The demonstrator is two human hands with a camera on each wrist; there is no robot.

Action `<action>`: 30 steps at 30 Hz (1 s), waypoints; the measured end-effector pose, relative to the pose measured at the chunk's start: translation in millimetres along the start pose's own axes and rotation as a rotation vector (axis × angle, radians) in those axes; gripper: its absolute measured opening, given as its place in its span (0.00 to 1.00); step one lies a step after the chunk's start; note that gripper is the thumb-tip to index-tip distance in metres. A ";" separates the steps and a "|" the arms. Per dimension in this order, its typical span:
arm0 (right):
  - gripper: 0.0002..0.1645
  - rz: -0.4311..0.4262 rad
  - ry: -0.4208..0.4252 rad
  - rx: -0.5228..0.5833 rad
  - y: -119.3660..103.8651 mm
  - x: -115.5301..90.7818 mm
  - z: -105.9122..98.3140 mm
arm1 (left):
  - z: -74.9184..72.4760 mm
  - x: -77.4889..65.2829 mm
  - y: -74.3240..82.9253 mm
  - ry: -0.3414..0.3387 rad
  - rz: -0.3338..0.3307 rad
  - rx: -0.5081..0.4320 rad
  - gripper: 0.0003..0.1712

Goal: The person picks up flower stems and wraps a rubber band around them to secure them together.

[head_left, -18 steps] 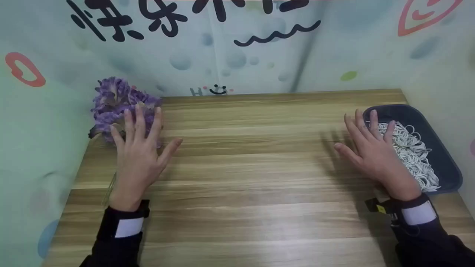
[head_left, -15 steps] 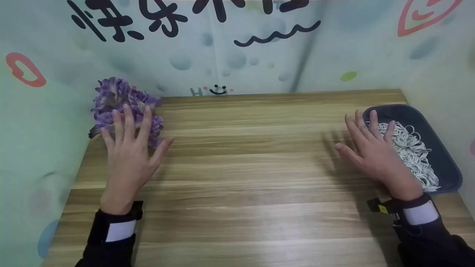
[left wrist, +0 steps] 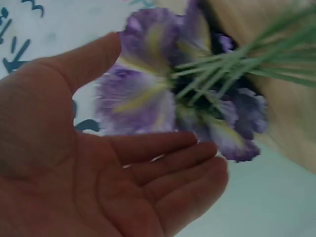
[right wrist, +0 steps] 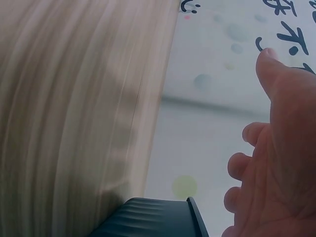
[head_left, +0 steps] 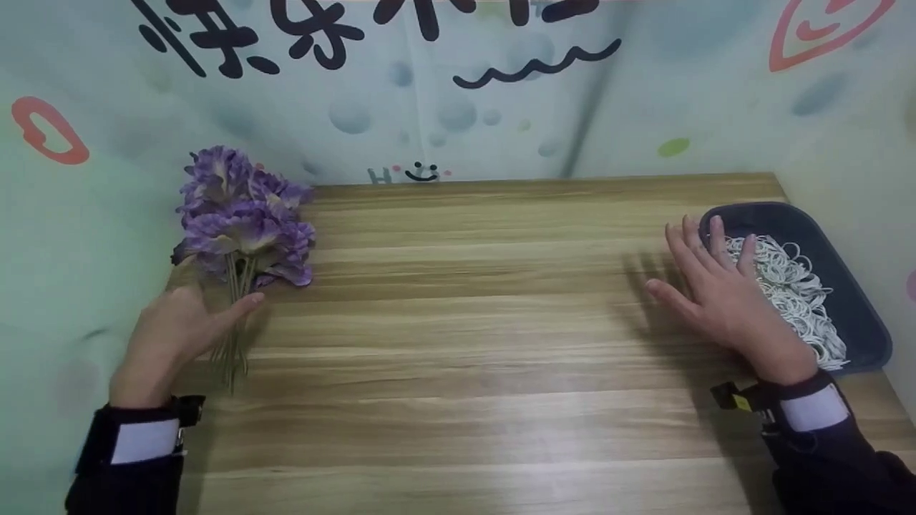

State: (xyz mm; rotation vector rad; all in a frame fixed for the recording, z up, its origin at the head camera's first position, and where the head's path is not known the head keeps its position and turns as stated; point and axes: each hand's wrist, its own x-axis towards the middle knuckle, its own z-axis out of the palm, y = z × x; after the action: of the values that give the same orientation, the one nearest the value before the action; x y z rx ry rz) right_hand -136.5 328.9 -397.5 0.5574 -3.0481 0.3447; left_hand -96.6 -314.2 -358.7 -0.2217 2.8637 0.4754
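A bunch of purple artificial flowers with thin green stems lies at the table's back left. Beside those stems is my left hand, turned on edge with the thumb reaching across above them. In the left wrist view the left hand has its fingers extended and the palm bare, and the flowers show beyond it. My right hand hovers with spread fingers over the left side of a dark tray of white rubber bands. The right hand holds nothing.
The wood-grain table stretches between the flowers and the tray. A printed cloth backdrop rises along the table's back and both sides. In the right wrist view the tray's side shows at the bottom.
My left hand has moved left and down from above the flowers and rolled onto its edge beside the stems, uncovering the blooms. The right hand stays nearly where it was.
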 end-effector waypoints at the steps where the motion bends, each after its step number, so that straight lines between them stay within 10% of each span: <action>1: 0.50 -0.003 -0.007 -0.002 -0.6 1.1 0.3 | 0.1 3.6 -3.1 -0.064 -0.022 -0.007 0.53; 9: 0.50 -0.055 -0.029 0.023 -6.8 8.7 6.1 | -6.7 35.3 -14.5 -0.320 -0.087 -0.123 0.69; 30: 0.50 -0.121 -0.103 0.105 -29.0 21.6 12.9 | -2.9 92.9 -14.1 -0.405 -0.228 -0.301 0.78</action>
State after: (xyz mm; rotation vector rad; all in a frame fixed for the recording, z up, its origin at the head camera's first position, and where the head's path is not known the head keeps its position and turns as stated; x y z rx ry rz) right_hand -146.3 292.1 -402.6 0.7848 -3.0883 0.4879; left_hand -183.9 -338.6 -383.4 -0.4414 2.3329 0.8006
